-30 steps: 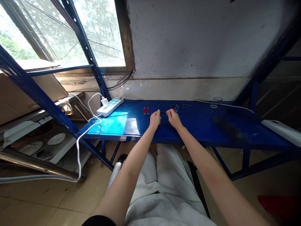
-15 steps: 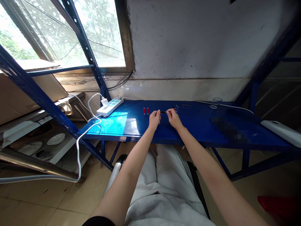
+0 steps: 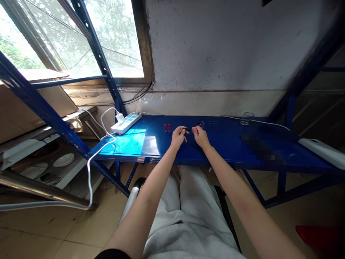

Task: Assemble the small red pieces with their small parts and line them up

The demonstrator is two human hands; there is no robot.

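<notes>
Both hands rest near the middle of a blue metal shelf [image 3: 151, 144]. My left hand [image 3: 178, 136] and my right hand [image 3: 200, 135] are closed in pinches on the two ends of a thin dark rod-like piece [image 3: 188, 129] held between them. Two small red parts [image 3: 167, 127] stand just left of my left hand. A few tiny dark parts [image 3: 213, 122] lie in a row behind my right hand, beside a small clear and red piece [image 3: 201, 124].
A white power strip [image 3: 126, 122] with a plugged white cable lies at the shelf's left rear. A clear glass [image 3: 247, 118] stands at the back right. A white object [image 3: 322, 151] lies at the far right. Blue frame posts flank both sides; a window is upper left.
Both hands have shifted slightly toward the back of the shelf, keeping the thin dark piece pinched between them.
</notes>
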